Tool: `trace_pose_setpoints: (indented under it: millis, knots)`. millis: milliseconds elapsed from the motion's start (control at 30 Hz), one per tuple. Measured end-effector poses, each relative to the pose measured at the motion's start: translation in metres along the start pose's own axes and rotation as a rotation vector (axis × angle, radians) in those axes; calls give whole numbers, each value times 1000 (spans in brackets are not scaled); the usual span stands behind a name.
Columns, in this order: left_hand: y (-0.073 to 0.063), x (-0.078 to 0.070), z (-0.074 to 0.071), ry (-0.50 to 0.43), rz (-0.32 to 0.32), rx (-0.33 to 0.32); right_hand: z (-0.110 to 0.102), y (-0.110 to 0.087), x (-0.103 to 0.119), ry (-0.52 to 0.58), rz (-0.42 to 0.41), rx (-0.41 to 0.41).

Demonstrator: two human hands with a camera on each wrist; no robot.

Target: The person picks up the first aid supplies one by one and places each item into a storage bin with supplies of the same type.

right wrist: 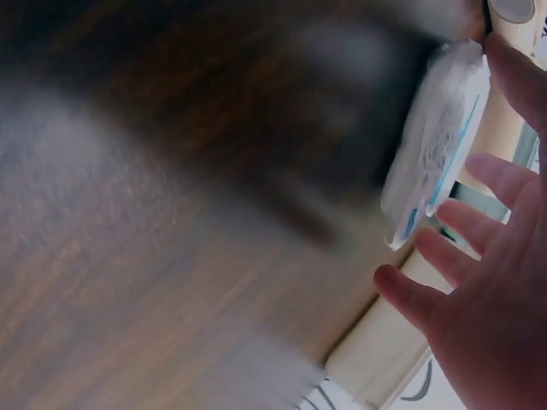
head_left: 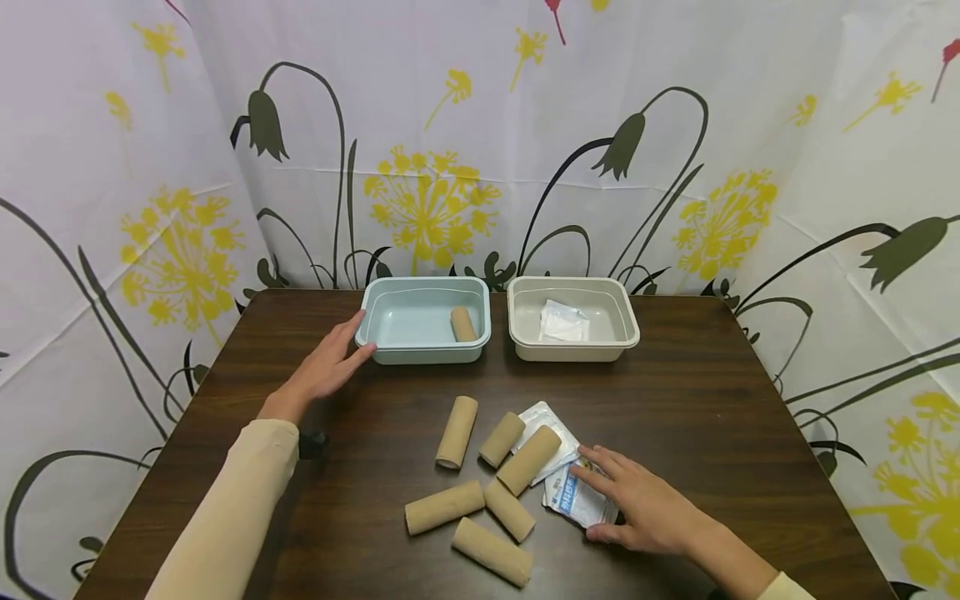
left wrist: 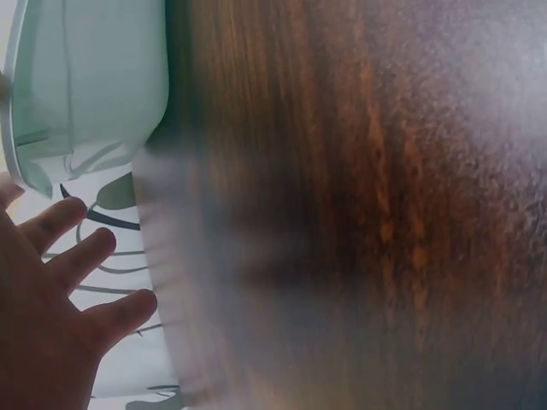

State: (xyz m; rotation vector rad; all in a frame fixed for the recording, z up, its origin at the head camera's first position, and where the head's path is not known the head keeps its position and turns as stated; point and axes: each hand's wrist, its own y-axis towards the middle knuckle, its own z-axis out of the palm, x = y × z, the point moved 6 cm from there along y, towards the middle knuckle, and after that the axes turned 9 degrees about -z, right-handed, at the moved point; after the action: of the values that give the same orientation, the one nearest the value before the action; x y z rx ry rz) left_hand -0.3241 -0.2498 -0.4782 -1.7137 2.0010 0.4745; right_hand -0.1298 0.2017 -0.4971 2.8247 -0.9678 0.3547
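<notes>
My left hand [head_left: 326, 367] is at the left end of the light blue bin [head_left: 405, 356], thumb and fingers spread around its corner. In the left wrist view, its fingers [left wrist: 90, 256] extend loosely beside the bin wall. My right hand [head_left: 637, 500] reaches over a blue-and-white printed packet [head_left: 573, 496], thumb at its near edge and fingertips over its far side. Seen from the right wrist, those fingers [right wrist: 453, 265] are spread and the packet [right wrist: 436, 145] lies between thumb and fingers. A second white packet [head_left: 542, 421] lies partly under a cardboard tube [head_left: 528, 461].
Several more cardboard tubes [head_left: 491, 552] lie on the dark wooden table [head_left: 720, 433] left of the packets. One tube [head_left: 462, 323] is inside the blue bin. A beige bin [head_left: 570, 353] beside it holds white packets [head_left: 562, 321]. Behind the table hangs a flowered curtain [head_left: 465, 108].
</notes>
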Motion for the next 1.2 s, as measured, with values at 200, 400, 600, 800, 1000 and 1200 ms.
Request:
trace_pose_setpoints:
  millis: [200,400,600,800,1000,1200]
  knots:
    - [0,2,4,-6,-13,-9,4,0,0,36,21,48]
    - [0,5,9,-15,-28,3,7,-1,0,95,59,113]
    - [3,6,14,-26,-50,24,7,-1,0,95,77,102]
    - [4,6,16,-49,-51,29,4,-2,-1,105,109,87]
    - [3,5,18,-66,-54,32,-3,-3,-1,117,106,84]
    - [1,3,18,-86,-54,23,-14,-6,0,111,100,83]
